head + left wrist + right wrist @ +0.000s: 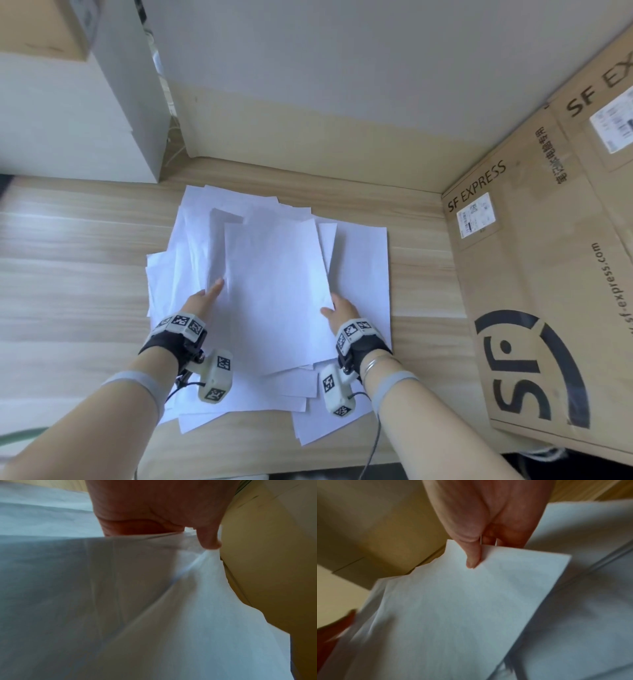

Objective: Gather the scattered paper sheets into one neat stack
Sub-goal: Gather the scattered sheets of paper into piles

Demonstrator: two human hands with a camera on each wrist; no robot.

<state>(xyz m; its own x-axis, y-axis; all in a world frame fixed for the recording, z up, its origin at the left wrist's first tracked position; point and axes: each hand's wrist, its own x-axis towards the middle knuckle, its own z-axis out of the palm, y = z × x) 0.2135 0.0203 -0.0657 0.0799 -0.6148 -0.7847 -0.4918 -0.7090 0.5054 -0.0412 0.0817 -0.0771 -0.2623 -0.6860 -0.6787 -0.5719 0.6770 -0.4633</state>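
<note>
Several white paper sheets (363, 274) lie fanned and overlapping on the wooden desk (75, 260). A bundle of sheets (274, 291) is raised above them, held at both side edges. My left hand (205, 296) grips its left edge, thumb on top; in the left wrist view the left hand (210, 541) has its thumb on the paper (137, 595) and its fingers hidden under it. My right hand (337, 310) pinches the right edge. The right wrist view shows the right hand (473, 561) with its thumb pressed on the top sheet (453, 608) and its fingers beneath.
A big SF Express cardboard box (534, 291) stands close on the right, right next to the sheets. A white cabinet (78, 130) sits at the back left, and a wall (342, 68) closes off the back. Bare desk lies to the left.
</note>
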